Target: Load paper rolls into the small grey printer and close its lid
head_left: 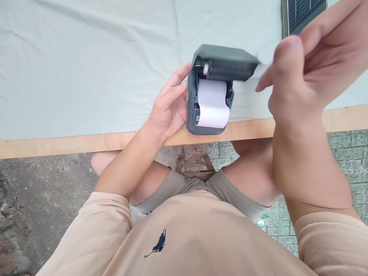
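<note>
A dark grey portable label printer [192, 115] is tipped up over the front edge of the table, its lid [227, 53] raised. A white paper roll [212, 94] sits in its bay, and the loose end curls down over the printer's front. My left hand [172, 101] grips the printer's left side, with the fingers partly behind it. To the right of the lid is my right hand [299, 73], blurred by motion, its thumb up and one fingertip pointing toward the lid. Something whitish [260, 69] shows between that fingertip and the lid; I cannot make out what it is or whether I hold it.
A pale cloth [86, 69] covers the table, whose bare wooden edge [129, 142] runs across in front of me. A dark framed panel with lines [304, 15] lies at the back right. Below are my legs, a small wooden stool [195, 165] and paving.
</note>
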`<action>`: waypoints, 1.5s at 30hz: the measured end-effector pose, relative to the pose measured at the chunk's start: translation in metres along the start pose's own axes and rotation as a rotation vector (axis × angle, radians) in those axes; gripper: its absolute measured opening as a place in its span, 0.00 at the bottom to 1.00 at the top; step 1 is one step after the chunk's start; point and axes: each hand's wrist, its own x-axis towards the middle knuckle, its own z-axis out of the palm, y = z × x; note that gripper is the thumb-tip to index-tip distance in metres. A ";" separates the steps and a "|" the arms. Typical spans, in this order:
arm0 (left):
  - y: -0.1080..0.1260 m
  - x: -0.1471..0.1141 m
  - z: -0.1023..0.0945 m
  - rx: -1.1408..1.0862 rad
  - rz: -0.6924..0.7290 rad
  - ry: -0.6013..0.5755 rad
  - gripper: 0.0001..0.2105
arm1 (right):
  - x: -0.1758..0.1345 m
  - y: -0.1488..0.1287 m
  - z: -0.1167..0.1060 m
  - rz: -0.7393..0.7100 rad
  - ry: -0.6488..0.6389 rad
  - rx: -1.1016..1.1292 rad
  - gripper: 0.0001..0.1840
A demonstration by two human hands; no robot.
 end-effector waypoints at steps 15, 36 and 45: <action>-0.002 -0.002 0.007 0.021 0.066 0.060 0.18 | 0.012 -0.041 -0.007 -0.290 0.132 0.118 0.18; -0.001 -0.004 0.016 0.048 0.055 0.006 0.25 | 0.039 -0.062 -0.002 -0.020 -0.346 -0.648 0.03; -0.002 -0.003 0.011 0.047 0.035 0.010 0.20 | 0.036 -0.073 -0.028 0.026 -0.442 -0.366 0.07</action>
